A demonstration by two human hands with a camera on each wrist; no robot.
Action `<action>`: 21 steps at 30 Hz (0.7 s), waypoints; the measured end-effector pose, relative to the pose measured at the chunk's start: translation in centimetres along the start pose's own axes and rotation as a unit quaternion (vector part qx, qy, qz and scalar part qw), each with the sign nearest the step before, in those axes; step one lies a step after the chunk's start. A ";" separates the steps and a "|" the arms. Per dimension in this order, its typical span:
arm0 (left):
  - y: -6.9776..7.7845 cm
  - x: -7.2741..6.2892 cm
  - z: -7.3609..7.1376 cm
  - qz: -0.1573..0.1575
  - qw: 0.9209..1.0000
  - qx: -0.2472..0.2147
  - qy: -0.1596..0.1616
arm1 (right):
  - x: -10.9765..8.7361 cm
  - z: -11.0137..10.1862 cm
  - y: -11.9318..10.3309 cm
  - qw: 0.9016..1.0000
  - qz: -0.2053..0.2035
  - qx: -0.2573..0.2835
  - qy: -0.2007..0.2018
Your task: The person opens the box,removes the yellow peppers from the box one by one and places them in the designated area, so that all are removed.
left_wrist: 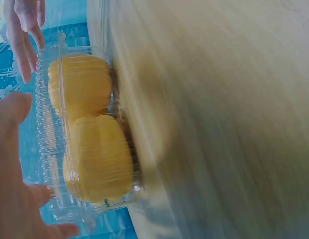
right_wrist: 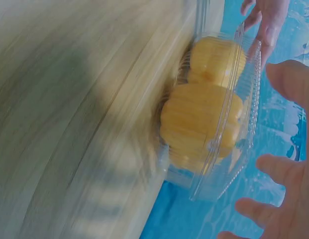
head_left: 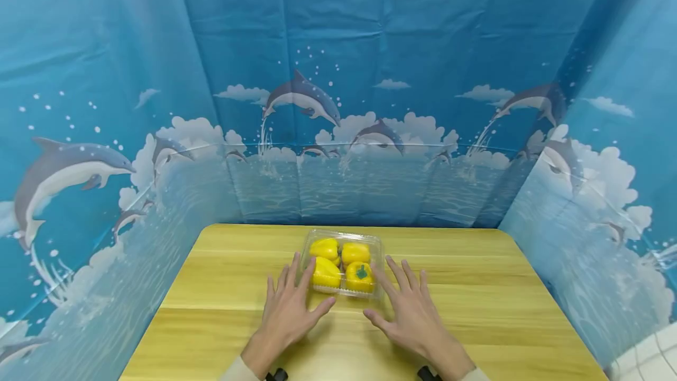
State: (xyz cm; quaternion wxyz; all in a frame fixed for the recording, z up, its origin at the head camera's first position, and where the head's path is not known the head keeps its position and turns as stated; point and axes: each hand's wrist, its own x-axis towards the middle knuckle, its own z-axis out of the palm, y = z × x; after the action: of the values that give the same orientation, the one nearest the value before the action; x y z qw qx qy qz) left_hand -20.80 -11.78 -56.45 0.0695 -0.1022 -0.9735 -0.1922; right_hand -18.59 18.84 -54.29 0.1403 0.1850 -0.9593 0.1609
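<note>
A clear plastic clamshell box [head_left: 344, 293] holds several yellow bell peppers [head_left: 326, 274]; one shows its green stem [head_left: 362, 272] toward the front. The box sits on the wooden table, and both wrist views show its ridged clear walls around the peppers. My left hand [head_left: 288, 310] is spread at the near left corner, fingertips right at the box's side and thumb pointing inward. On the other side, my right hand [head_left: 415, 316] has its fingers spread, the index fingertip overlapping the box's right edge in the head view. Neither hand grips anything.
The wooden table [head_left: 233, 287] has rounded far corners. Blue curtains [head_left: 338, 187] printed with dolphins and clouds surround it at the back and both sides. White tiles [head_left: 642, 357] show at the lower right.
</note>
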 end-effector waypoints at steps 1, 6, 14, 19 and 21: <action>-0.1 -0.1 0.1 -0.003 1.000 -0.007 -0.002 | 0.0 0.1 -0.1 1.000 -0.004 0.002 -0.001; -0.3 -0.3 0.2 -0.014 0.999 -0.032 -0.001 | 0.1 0.4 -0.3 1.000 -0.008 0.007 -0.014; -0.2 -0.7 0.1 -0.008 0.999 -0.041 0.002 | -0.3 0.4 -0.1 1.000 -0.001 0.003 -0.025; -0.1 -1.3 0.0 0.001 0.999 -0.051 0.001 | -0.7 0.2 0.1 1.000 -0.009 -0.001 -0.009; 0.0 -1.6 0.0 0.004 0.998 -0.055 0.000 | -0.9 0.2 0.1 1.000 -0.012 -0.004 -0.003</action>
State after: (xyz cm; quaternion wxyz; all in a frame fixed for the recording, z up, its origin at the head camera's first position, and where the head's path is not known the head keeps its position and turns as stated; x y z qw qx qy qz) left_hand -19.27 -12.10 -56.71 0.0641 -0.1097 -0.9611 -0.2452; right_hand -17.83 19.18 -54.78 0.1399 0.1964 -0.9580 0.1550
